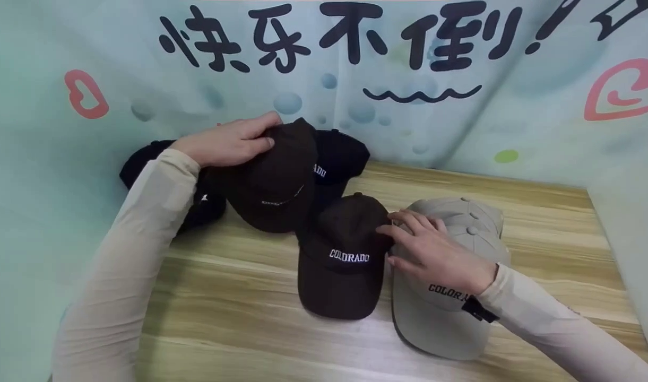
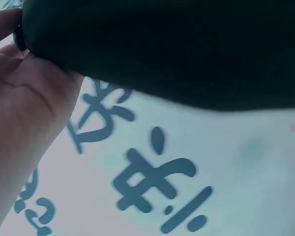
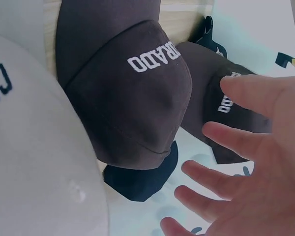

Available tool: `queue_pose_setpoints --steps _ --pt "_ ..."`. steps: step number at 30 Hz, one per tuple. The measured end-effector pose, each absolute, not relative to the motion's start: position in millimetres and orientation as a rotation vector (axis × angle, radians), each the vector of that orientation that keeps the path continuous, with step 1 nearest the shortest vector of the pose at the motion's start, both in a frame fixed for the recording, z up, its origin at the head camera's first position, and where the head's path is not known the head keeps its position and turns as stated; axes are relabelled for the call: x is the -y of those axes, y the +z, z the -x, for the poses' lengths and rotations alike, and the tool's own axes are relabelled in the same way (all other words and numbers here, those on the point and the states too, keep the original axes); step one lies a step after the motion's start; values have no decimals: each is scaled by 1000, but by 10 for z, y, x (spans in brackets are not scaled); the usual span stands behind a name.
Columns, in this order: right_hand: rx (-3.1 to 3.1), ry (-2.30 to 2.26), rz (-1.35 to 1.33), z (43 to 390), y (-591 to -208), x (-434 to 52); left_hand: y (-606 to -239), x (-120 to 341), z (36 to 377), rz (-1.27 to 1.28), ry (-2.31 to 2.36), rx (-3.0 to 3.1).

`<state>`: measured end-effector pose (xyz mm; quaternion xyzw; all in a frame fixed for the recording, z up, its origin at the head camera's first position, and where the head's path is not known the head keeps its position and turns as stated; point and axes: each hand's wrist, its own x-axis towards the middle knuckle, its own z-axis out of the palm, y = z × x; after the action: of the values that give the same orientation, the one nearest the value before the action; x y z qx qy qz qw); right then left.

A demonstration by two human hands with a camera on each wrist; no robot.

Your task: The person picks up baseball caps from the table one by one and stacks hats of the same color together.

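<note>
Left hand: the left hand (image 1: 225, 142) is seen at about 10 o'clock on the table, laid over the crown of a dark brown cap (image 1: 273, 178); the fingers are curled over the cap's top edge and the fabric is gripped, as the left wrist view shows with the palm (image 2: 19, 93) pressed against dark cloth (image 2: 177, 49).
Held cap: the dark brown cap is tilted up on its side, its brim turned toward the table, with small pale lettering seen low on the front; the wording is too small to be read.
Right hand: the right hand (image 1: 435, 249) is held at about 4 o'clock with fingers spread and straight (image 3: 246, 142); the fingertips are laid against the side of the brown COLORADO cap (image 1: 345, 254), while the palm rests over the beige cap (image 1: 443, 302).
Brown COLORADO cap: it is set flat near the middle of the table, brim toward 6 o'clock, with white block letters stitched across the front panel and a button on top.
Beige cap: it lies just beside the brown one at 3 o'clock, with dark lettering partly hidden by the wrist; a second beige crown (image 1: 461, 209) is stacked behind it.
Black caps: one with white lettering (image 1: 337, 159) is placed behind the held cap toward 12 o'clock, another (image 1: 143, 164) at 9 o'clock under the sleeve.
Surface: a wooden table (image 1: 239, 297) is backed by a pale cloth banner (image 1: 408, 106) printed with dark characters.
</note>
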<state>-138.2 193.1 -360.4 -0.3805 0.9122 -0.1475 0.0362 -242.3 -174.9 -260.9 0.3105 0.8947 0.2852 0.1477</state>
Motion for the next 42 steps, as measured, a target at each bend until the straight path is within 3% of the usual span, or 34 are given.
queue_pose_setpoints --steps 11,21,32,42 --pt "-2788 -499 1186 1366 -3609 -2066 -2358 1542 2145 -1266 849 -2422" --pt "-2795 -505 1180 1364 -3517 -2200 -2566 1090 1986 -1588 930 -2061" --pt "-2950 -511 1133 1405 -3226 -2285 -3166 592 2113 -1472 887 -1848" --pt "-2941 -532 1126 1210 -3355 -2082 -3724 510 2302 -1231 640 -2424"
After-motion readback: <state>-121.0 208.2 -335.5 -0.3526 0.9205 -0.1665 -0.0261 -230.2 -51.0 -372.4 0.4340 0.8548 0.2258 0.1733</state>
